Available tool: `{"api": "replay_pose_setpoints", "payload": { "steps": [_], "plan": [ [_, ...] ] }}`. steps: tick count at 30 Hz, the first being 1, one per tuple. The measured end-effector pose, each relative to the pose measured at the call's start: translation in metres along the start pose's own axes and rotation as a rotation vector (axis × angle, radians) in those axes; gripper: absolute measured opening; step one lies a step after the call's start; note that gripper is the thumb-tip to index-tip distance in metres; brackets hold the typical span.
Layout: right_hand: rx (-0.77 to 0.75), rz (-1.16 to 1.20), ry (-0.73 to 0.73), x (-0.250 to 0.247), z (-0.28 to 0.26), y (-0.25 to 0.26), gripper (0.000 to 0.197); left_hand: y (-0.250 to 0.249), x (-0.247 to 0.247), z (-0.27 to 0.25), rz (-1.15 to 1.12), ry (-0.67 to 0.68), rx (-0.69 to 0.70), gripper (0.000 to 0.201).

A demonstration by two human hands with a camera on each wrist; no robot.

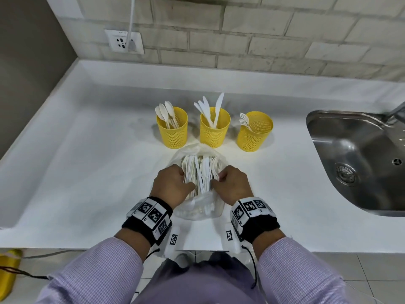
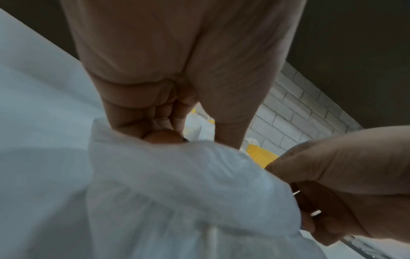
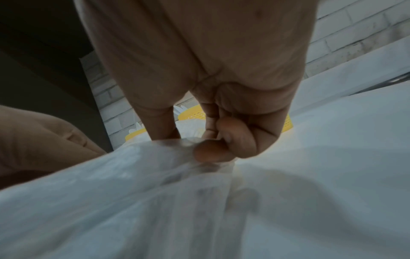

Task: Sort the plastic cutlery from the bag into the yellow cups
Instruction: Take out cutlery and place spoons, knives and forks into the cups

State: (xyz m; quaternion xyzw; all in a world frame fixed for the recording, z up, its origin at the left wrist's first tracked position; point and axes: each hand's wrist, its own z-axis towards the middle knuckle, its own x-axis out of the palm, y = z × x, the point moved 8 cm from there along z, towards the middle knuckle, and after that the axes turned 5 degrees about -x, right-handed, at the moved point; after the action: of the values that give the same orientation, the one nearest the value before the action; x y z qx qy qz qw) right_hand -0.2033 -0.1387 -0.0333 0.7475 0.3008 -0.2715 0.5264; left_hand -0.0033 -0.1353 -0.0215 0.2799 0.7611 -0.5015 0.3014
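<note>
Holding the bag [image 1: 200, 207] open on the near table [image 1: 87, 172]: left hand [image 1: 172, 186] and right hand [image 1: 232, 186] each pinch its rim. Cutlery [image 1: 200, 172] bunched inside. Cups [image 1: 214, 128] far, partly filled. Next: pick one piece, match its cup.

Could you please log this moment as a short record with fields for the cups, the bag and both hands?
surface: white counter, sink on the right
left cup: spoons
middle cup: knives
right cup: forks
bag: clear plastic, lying in front of the cups, open, still full of white cutlery
left hand: grips the bag's left edge
right hand: grips the bag's right edge
cutlery in hand: none visible
</note>
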Motion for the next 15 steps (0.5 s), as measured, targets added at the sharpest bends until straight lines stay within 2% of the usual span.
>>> {"api": "replay_pose_setpoints", "payload": {
  "steps": [5,12,15],
  "plan": [
    [0.016,-0.025,0.013,-0.0008,0.0009,0.0007,0.023,-0.0003,0.0027,-0.0006,-0.002,0.026,0.006,0.032],
    [0.020,-0.003,0.028,-0.0024,0.0018,-0.0011,0.019,0.0037,0.0016,0.0016,-0.064,0.022,-0.015,0.023],
    [0.026,0.029,0.024,-0.0048,0.0015,-0.0006,0.017,0.0035,0.0011,0.0011,-0.073,0.023,-0.013,0.029]
  ]
}}
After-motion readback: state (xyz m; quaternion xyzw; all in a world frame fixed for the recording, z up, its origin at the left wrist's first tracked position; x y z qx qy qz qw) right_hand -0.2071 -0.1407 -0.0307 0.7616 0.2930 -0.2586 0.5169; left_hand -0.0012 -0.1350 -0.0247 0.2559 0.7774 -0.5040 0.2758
